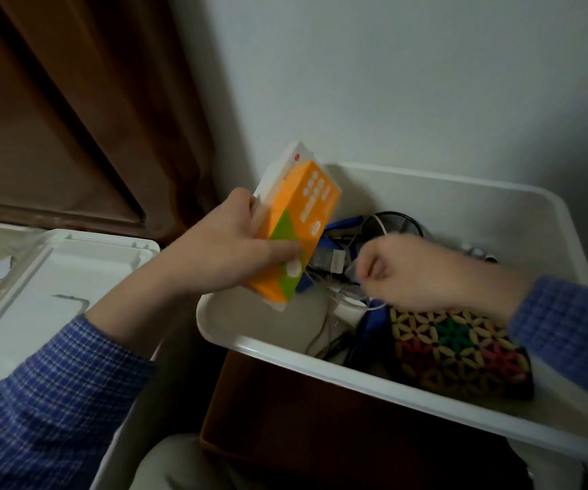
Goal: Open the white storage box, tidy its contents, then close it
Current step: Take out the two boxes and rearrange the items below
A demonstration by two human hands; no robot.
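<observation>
Holding: left hand (228,242) grips orange packet (296,228), thumb on near face, fingers (246,203) wrapped behind; packet tilted, raised above box's left corner.
L arm: blue checked sleeve (55,390), forearm reaching up-right from lower left.
Right hand (423,274): blurred, curled into loose fist over box middle, knuckles toward cam; looks to pinch thin white cable (373,305), can't tell for sure.
Box: white storage box (320,366) open, against wall, tilted in view.
Inside: tangle of cables, black mesh cup (398,221) at back, patterned pouch (462,351) at near right, under R wrist.
Lid (73,277): off, lying flat left of box.
Behind: brown curtain (73,100).
</observation>
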